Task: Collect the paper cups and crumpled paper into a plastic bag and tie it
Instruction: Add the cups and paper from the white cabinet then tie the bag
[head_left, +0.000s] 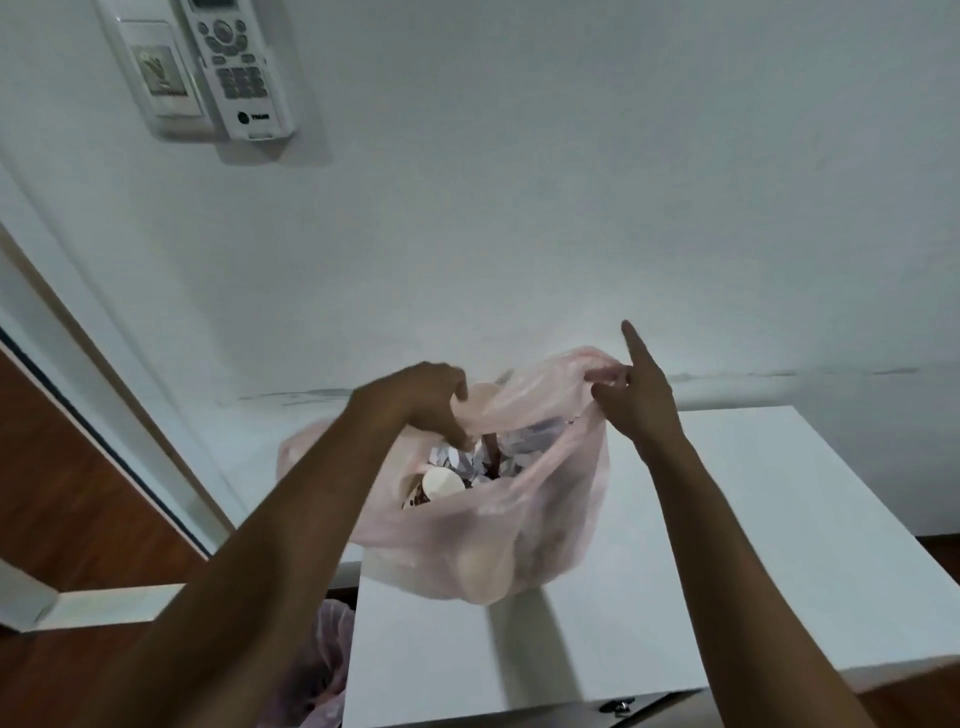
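A thin pink plastic bag (545, 535) stands on the white table (779, 545) near its left edge, its mouth spread wide. Inside I see a paper cup (441, 483) lying on its side and crumpled paper (519, 457) behind it. My left hand (431, 405) grips the bag's left rim with curled fingers. My right hand (636, 400) pinches the right handle between thumb and fingers, while its index finger sticks straight up.
A white wall stands right behind the table. A remote control (239, 67) hangs in a holder on the wall at upper left. Left of the table are a white door frame and brown wooden floor (67, 499). Another pinkish bag (322, 670) lies below the table's left edge.
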